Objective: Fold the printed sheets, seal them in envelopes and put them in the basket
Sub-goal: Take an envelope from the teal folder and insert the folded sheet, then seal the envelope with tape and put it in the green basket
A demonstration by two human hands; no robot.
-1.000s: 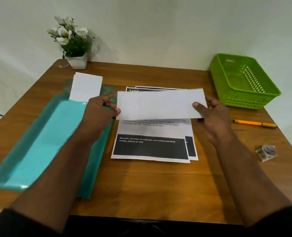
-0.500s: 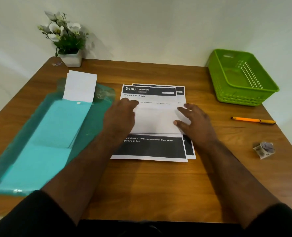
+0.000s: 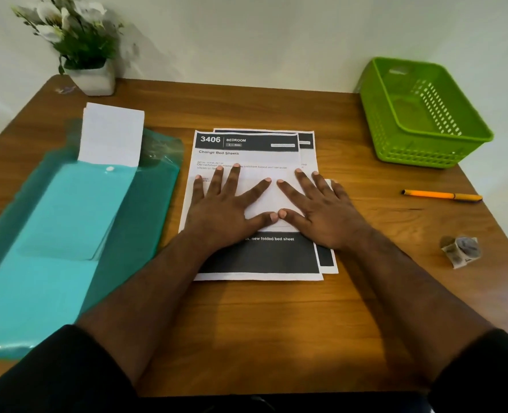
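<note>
A folded white sheet (image 3: 272, 201) lies across the stack of printed sheets (image 3: 247, 146) in the middle of the wooden table. My left hand (image 3: 223, 204) and my right hand (image 3: 315, 207) both press flat on it with fingers spread, thumbs nearly touching. White envelopes (image 3: 112, 134) stick out of a teal plastic folder (image 3: 68, 222) on the left. The green basket (image 3: 395, 150) stands at the back right with nothing visible inside.
An orange pen (image 3: 442, 195) lies right of the sheets. A small crumpled paper packet (image 3: 461, 250) sits near the right edge. A potted white-flowered plant (image 3: 80, 46) stands at the back left against the wall. The table's front edge (image 3: 276, 386) is close to my body.
The folded sheet, held in the air between both hands a second ago, now lies on the stack. Both hands came down and flattened on top of it.
</note>
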